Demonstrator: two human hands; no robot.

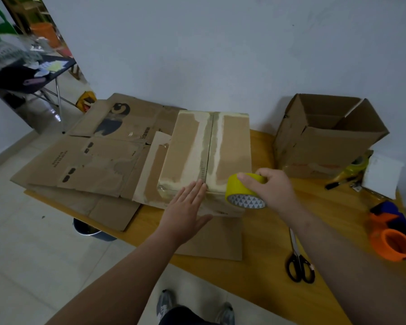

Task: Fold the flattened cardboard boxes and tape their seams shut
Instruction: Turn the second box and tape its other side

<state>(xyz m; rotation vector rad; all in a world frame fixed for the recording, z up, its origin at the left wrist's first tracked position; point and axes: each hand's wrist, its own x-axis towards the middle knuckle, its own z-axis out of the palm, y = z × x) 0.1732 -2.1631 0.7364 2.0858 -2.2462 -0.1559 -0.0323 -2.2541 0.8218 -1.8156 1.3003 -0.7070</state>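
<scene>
Tape-scarred cardboard box (206, 151) is sat on the wood table (267, 242), pressed by the flat left hand (185, 207), round yellow tape roll (242, 191) gripped by the right hand (272, 191), near face mostly hidden.

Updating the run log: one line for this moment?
left hand: flat on folded box | right hand: grips yellow tape roll | scissors: on table
</scene>
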